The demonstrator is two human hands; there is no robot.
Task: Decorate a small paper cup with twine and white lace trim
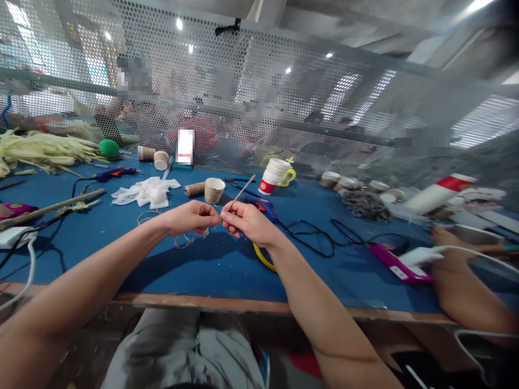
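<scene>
My right hand (245,220) is closed around a thin wooden stick (245,186), which slants up and away above the blue table. Close beside it, my left hand (194,217) pinches at the stick's lower end. Thin brown twine (183,241) hangs in loose loops below and left of my left hand and seems to run into its fingers; the exact grip is hidden. Just beyond my hands stand a small twine-covered cup (214,191) and a twine spool (195,188) on its side. A blue glue gun (263,205) lies behind my right hand.
A yellow ring-shaped thing (263,258) lies partly under my right forearm. Stacked paper cups (273,175), crumpled white cloth (146,192), another glue gun (115,173) and a purple power strip (399,262) surround the work area. Another person's arm (466,286) rests at right.
</scene>
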